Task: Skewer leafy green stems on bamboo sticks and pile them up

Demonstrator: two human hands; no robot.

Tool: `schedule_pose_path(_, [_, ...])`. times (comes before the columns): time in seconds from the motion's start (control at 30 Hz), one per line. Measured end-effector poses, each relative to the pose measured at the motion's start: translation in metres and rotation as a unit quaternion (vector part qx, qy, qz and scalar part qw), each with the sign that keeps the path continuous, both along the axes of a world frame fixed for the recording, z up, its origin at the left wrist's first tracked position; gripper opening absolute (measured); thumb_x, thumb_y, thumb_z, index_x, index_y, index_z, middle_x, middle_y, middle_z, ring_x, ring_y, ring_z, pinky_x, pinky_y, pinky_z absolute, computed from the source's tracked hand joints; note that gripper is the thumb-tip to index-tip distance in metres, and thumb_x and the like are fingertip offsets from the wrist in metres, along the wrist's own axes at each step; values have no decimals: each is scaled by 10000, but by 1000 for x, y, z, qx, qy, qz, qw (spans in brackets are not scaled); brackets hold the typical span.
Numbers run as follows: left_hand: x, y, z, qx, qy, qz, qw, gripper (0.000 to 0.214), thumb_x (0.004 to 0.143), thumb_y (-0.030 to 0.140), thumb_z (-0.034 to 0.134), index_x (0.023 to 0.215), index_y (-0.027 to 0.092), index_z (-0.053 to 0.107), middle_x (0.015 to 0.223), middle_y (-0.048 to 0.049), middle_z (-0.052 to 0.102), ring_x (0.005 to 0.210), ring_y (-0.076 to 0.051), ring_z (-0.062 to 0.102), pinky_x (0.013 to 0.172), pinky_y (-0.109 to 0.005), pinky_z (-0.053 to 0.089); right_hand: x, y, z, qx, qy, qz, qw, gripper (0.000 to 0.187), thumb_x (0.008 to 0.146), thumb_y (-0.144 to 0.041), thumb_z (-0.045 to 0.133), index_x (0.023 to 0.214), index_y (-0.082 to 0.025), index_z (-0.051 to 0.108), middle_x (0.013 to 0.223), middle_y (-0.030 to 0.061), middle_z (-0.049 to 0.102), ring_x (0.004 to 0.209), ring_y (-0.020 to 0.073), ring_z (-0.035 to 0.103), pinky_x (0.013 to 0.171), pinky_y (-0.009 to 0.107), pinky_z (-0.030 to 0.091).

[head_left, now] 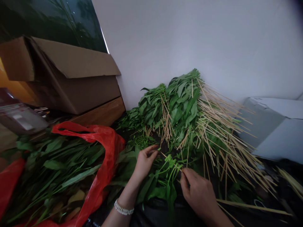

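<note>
My right hand point(198, 190) pinches a thin bamboo skewer point(163, 154), which points up and to the left. Folded green stems point(169, 163) are threaded on it, with their leaves point(169, 190) hanging below. Close to the skewer's tip, the thumb and fingers of my left hand point(145, 161) are closed on a small piece of green stem point(159, 149). A beaded bracelet circles that wrist. Beyond both hands, skewered leafy greens point(183, 101) are piled against the wall, many bare skewer ends point(227, 129) fanning out to the right.
At the left, a red plastic bag point(110, 148) holds loose long-leaved greens point(63, 160). Behind it an opened cardboard box point(87, 91) stands by the wall point(189, 34). A pale box point(281, 126) is at the right. Loose skewers point(255, 206) lie near my right forearm.
</note>
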State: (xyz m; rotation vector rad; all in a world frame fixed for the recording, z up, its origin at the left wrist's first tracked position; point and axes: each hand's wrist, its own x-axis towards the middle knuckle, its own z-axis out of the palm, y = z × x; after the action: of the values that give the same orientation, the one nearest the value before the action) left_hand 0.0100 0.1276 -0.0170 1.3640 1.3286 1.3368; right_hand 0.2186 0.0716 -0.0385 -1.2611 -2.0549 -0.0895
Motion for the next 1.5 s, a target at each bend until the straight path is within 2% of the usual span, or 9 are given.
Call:
schedule_pose_path(0.13, [5,-2,0,-37,-77,-19,996,316,681,336,726,904,113,709,818,-84,740,714,-189,686,711,-289,530,0,0,-3,-3,-3,-4,1000,232,923,-212,337,828,-202,548,705,-3,594,629,130,600,591,243,360])
schedule_pose_path(0.3, [9,-4,2,-40,-90,-27,995,303,668,335,743,869,109,715,804,-86,739,686,-173,681,694,-272,529,0,0,-3,-1,-1,-4,1000,253,932,-206,326,866,-192,570,740,13,618,665,132,615,604,235,375])
schedule_pose_path(0.63, [9,-4,4,-20,-94,-4,995,243,646,290,762,811,117,716,753,-57,733,667,-155,671,681,-241,529,0,1,-3,0,-4,0,1000,263,936,-207,322,875,-190,576,757,17,630,691,134,627,618,232,387])
schedule_pose_path(0.93, [9,-4,2,6,-47,4,999,206,666,273,747,807,124,724,811,-79,739,742,-183,678,720,-258,529,0,1,-4,-5,-13,-10,1000,266,940,-216,312,882,-192,571,751,18,629,676,138,629,591,235,386])
schedule_pose_path(1.3, [9,-5,-4,60,80,43,994,164,716,258,695,841,158,732,836,-67,741,769,-200,679,736,-280,527,-1,-1,-5,-19,-36,-27,999,286,937,-222,296,868,-201,573,741,14,629,632,137,623,540,236,378])
schedule_pose_path(1.5, [10,-5,-7,41,53,23,997,180,702,287,710,829,161,734,831,-75,742,773,-219,681,741,-299,531,-2,0,-6,-18,-31,-23,999,287,936,-216,301,854,-197,575,723,17,624,647,141,629,553,233,395])
